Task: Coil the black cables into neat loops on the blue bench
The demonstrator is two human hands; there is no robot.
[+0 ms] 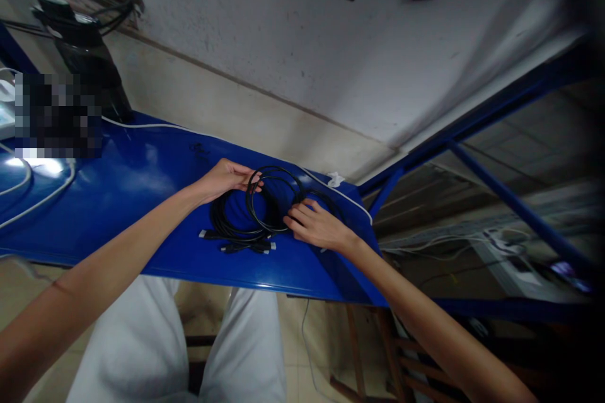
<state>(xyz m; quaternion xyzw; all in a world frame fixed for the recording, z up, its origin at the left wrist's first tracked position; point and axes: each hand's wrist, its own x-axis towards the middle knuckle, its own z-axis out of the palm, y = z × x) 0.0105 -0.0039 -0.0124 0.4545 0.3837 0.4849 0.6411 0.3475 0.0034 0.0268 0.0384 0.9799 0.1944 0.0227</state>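
Observation:
A black cable (275, 169) wound into a loose ring is held between my two hands, just above the blue table (155, 226). My left hand (231, 176) pinches the ring at its left side, fingers closed. At its right side my right hand (314, 224) curls its fingers around the cable. Below lies another coiled black cable (222, 220) on the tabletop. Several black plugs with metal ends (248, 245) sit in front of the coils. Part of a black cable (326, 198) also lies behind my right hand.
A dark bottle (92, 62) stands at the back left, beside a blurred-out patch. White cords (170, 127) run along the table's rear edge and its left end. A crumpled white scrap (335, 180) lies near the wall. Blue metal framing (472, 169) rises on the right.

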